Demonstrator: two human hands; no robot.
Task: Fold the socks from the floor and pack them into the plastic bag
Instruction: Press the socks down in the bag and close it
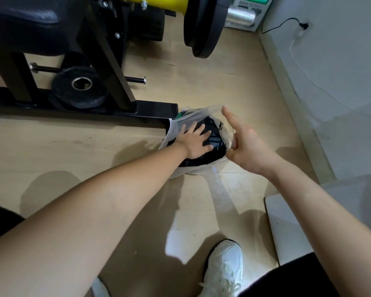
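Head: left fingers (201,130) flat on socks (218,145)

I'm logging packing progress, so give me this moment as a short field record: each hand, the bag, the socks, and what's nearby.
left hand: flat, fingers spread, pressing down on the socks inside the plastic bag
right hand: grip pinches the bag's rim, index finger extended
plastic bag: translucent, on the wooden floor, mouth open
socks: dark, already inside the bag
nearby: weight plate on a black machine frame; white sneaker
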